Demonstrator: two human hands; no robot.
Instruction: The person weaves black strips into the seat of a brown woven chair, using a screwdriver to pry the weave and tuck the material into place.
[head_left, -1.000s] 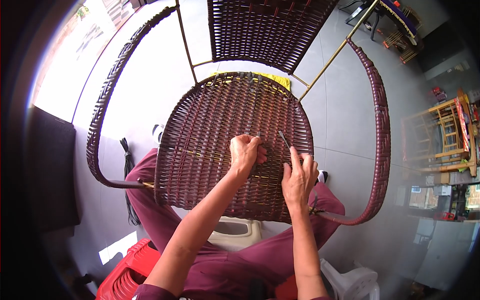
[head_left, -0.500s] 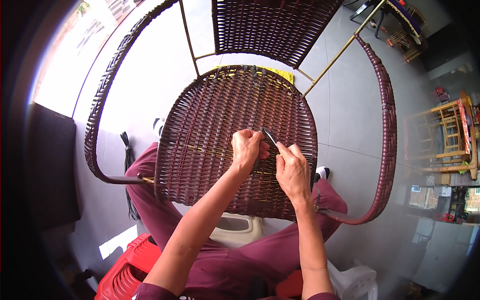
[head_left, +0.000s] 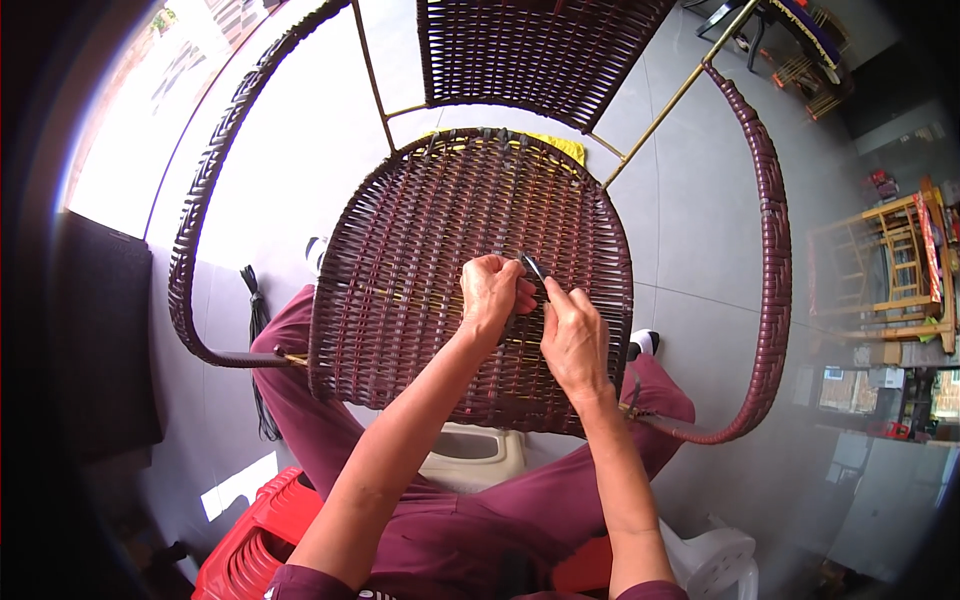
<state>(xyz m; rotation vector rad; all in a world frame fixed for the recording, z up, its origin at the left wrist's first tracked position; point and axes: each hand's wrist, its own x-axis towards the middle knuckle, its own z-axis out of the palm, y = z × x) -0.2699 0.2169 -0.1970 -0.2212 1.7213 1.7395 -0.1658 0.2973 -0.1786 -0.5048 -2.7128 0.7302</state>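
Observation:
A dark brown woven armchair lies before me, its rounded seat [head_left: 430, 250] above my legs. Over the right middle of the seat, my left hand [head_left: 489, 297] is closed in a pinch on a dark weaving strip [head_left: 511, 328], part of which hangs below the fingers. Close beside it, my right hand [head_left: 577, 343] is closed around a slim, shiny metal tool [head_left: 535, 266]. The tool's tip meets the left fingertips; its handle is hidden, so its exact kind is unclear.
The chair's woven backrest [head_left: 540, 60] is at the far side, with curved armrests left [head_left: 197, 210] and right [head_left: 772, 230]. A bundle of dark strips [head_left: 257, 310] lies on the floor at left. Near me are red plastic stools [head_left: 245, 540] and a beige plastic piece [head_left: 470, 462].
My right hand has moved slightly left and up, bringing the metal tool closer to my left fingers. The left hand has barely moved. The chair has shifted very slightly in view.

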